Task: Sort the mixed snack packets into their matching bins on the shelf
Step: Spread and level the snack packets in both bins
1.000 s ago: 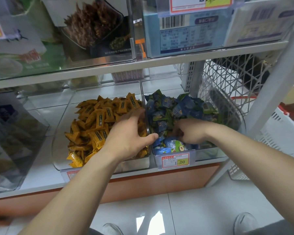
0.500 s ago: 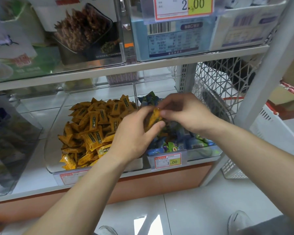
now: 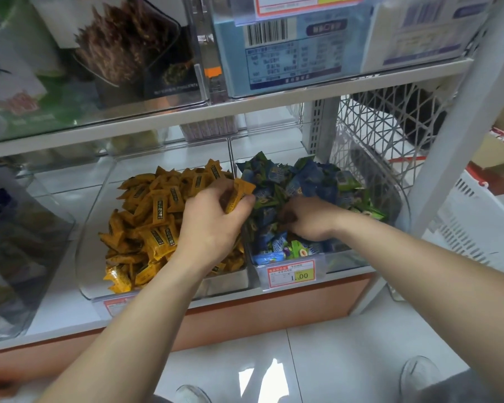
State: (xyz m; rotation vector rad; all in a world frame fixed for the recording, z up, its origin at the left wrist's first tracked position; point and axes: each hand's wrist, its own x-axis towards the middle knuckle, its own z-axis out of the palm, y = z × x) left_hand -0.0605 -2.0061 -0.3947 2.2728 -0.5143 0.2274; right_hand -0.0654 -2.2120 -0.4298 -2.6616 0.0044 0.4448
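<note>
White metal shelf (image 3: 56, 301) carries two clear plastic bins side by side: the left bin (image 3: 88, 251) is heaped with yellow-orange foil snack packets (image 3: 152, 216), the right bin (image 3: 345, 257) with blue and green snack packets (image 3: 303, 178). The left hand (image 3: 213, 222) hovers over the wall between them, fingers and thumb curled tight round a small bunch of yellow-orange packets (image 3: 240, 191). The right hand (image 3: 309, 219) lies knuckles-up in the right bin, fingers bent down into the blue and green heap — whether it grasps anything cannot be told. A red-bordered price tag (image 3: 291, 273) hangs on that bin's front.
</note>
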